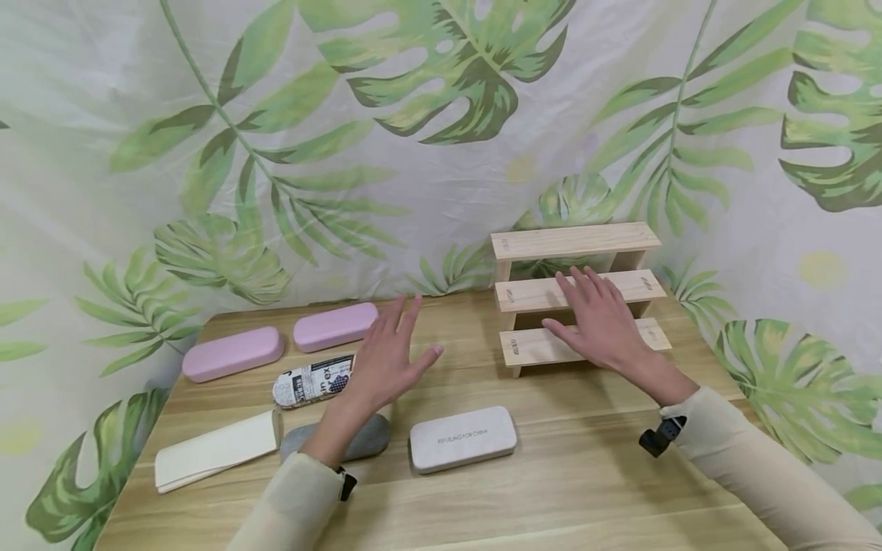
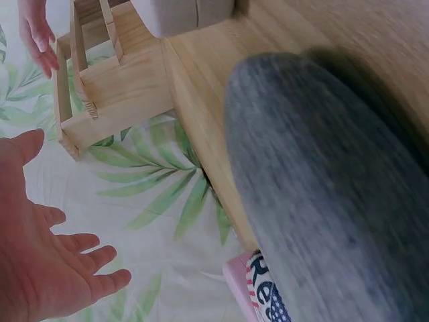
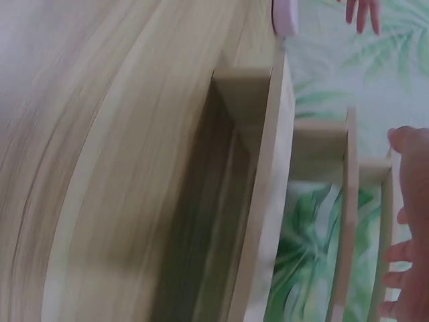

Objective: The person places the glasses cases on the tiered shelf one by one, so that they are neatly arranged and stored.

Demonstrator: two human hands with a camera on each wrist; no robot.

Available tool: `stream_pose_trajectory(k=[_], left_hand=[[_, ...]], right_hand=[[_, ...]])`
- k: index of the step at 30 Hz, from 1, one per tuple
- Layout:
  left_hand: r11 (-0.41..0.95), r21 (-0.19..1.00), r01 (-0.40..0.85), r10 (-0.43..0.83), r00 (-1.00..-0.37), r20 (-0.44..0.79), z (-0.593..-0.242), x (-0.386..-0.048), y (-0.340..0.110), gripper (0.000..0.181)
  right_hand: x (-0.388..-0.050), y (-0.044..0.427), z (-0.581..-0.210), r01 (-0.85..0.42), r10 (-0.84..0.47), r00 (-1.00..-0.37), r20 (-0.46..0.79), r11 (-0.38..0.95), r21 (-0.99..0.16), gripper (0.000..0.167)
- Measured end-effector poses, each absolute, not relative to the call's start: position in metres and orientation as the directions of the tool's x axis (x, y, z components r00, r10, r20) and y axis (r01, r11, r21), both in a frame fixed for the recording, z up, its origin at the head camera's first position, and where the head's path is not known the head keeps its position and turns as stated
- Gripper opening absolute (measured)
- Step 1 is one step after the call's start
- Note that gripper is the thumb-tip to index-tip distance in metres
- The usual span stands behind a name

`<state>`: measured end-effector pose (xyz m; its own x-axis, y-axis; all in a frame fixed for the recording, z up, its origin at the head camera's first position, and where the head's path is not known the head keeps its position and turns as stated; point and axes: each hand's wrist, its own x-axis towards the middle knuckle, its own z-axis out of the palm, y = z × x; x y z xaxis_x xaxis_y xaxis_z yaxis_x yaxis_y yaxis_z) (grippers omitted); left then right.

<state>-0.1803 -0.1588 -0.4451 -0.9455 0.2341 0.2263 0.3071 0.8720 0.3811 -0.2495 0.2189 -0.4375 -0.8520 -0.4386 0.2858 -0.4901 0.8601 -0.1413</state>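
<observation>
My left hand [image 1: 387, 358] hovers over the table's left half with fingers spread, holding nothing. Beneath and around it lie eyeglass cases: a dark grey one [image 1: 368, 440] partly hidden by the forearm, one printed with lettering [image 1: 306, 385], and a pink one [image 1: 331, 327] behind the fingers. A light grey case [image 1: 463, 438] with a line of print rests at the table's front middle. To the right, my right hand [image 1: 599, 321] is held over a three-step wooden shelf [image 1: 537, 348], fingers extended and nothing gripped. Whether it touches the boards I cannot tell.
A second pink case [image 1: 234, 354] lies at the far left, with a flat cream folded case [image 1: 217, 451] in front of it. The wood-grain table [image 1: 586, 474] backs onto a leaf-print cloth [image 1: 441, 191]. The shelf stands near the table's right rear edge.
</observation>
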Motion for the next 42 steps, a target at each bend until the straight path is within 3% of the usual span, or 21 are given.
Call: stream_pose_trajectory(k=[7,20,37,42], left_hand=[[0.84,0.44,0.317,0.229,-0.943,0.24,-0.443,-0.185,-0.147,0.09],[0.744,0.611,0.269,0.196,-0.963,0.186,-0.432,-0.197,-0.126,0.089],[0.653,0.698,0.293,0.188,-0.956,0.226,-0.442,-0.218,-0.089,0.082],[0.671,0.676,0.304,0.201,-0.952,0.229,-0.443,-0.224,-0.079,0.079]], right_hand=[[-0.258,0.244,-0.441,-0.526,-0.447,-0.823,0.35,0.833,-0.172,0.083],[-0.273,0.285,-0.441,-0.66,-0.472,-0.684,0.556,0.725,-0.196,0.071],[-0.287,0.329,-0.453,-0.578,-0.394,-0.786,0.476,0.742,-0.34,0.066],[-0.29,0.338,-0.454,-0.585,-0.376,-0.779,0.501,0.724,-0.366,0.064]])
